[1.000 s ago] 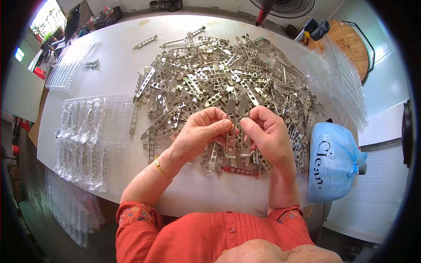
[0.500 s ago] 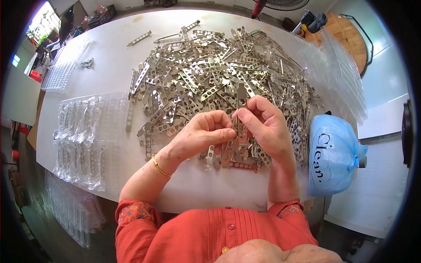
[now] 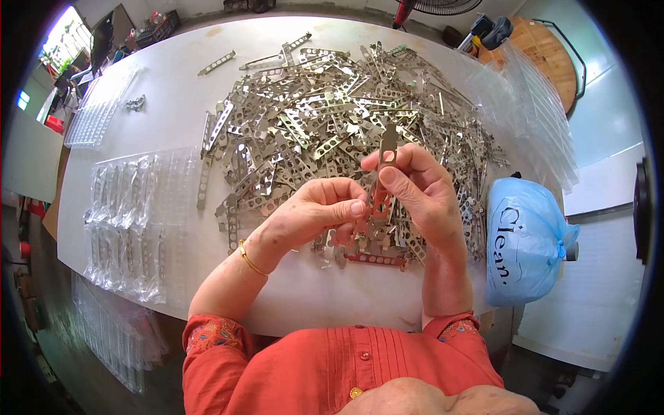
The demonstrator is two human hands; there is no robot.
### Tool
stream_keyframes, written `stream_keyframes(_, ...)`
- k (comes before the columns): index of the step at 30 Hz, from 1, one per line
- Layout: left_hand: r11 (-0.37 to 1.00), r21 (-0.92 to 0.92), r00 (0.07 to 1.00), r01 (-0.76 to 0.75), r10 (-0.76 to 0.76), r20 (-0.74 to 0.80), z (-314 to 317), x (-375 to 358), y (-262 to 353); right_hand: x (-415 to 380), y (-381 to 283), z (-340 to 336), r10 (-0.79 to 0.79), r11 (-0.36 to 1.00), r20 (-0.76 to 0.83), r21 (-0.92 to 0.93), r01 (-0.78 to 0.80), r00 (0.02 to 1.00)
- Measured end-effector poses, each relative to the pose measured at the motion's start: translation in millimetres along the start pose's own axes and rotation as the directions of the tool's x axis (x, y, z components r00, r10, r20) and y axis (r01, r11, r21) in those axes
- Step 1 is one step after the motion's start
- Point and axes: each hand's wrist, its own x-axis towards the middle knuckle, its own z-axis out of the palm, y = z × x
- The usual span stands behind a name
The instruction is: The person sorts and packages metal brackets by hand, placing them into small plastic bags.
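My right hand (image 3: 425,194) pinches a flat metal bracket with round holes (image 3: 389,144) between thumb and fingers, upright above the near side of the pile. Just to its left, apart from the bracket, my left hand (image 3: 324,206) has thumb and fingertips pressed together. Whatever is in that pinch, if anything, I cannot make out. Below and behind both hands spreads a large heap of similar perforated metal brackets (image 3: 294,128). One bracket with a reddish reflection (image 3: 377,261) lies at the heap's near edge.
At left, a clear plastic tray (image 3: 181,207) holds several wrapped brackets in rows. Another clear tray (image 3: 104,104) lies at the far left, beside a small metal cluster (image 3: 135,104). Clear plastic trays (image 3: 536,111) and a tied blue bag marked "Clean." (image 3: 519,242) are at right.
My hands have moved apart, the left slightly left. The bracket in my right hand has shifted a little right and turned, so its holes show more.
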Motion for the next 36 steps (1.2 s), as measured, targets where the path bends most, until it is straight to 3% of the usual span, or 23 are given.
stream_keyframes(3, 1.0, -0.012, 0.995, -0.022, 0.02, -0.102, 1.7, -0.1, 2.7, 4.0, 5.3, -1.7, -0.045, 0.999, -0.032, 0.028, 0.046, 0.998)
stream_keyframes(6, 0.996, 0.027, 0.974, -0.084, 0.087, -0.208, 0.0, 1.8, 4.0, 7.5, 6.6, -7.0, -0.028, 0.998, -0.104, -0.061, 0.021, 0.994)
stream_keyframes(8, 0.994, 0.064, 0.959, -0.089, 0.103, -0.264, 0.3, 1.8, 6.1, 6.7, 1.7, -7.1, 0.109, 0.988, -0.109, -0.093, -0.119, 0.988)
stream_keyframes(17, 0.996, -0.016, 0.958, -0.089, 0.081, -0.275, 0.3, 1.8, 8.5, 7.3, 3.1, -1.5, 0.284, 0.945, -0.042, -0.155, -0.287, 0.958)
stream_keyframes(36, 0.993, -0.066, 0.975, -0.102, 0.086, -0.205, -1.8, -0.1, 7.2, 6.7, 10.6, 1.8, 0.337, 0.909, 0.005, -0.264, -0.324, 0.941)
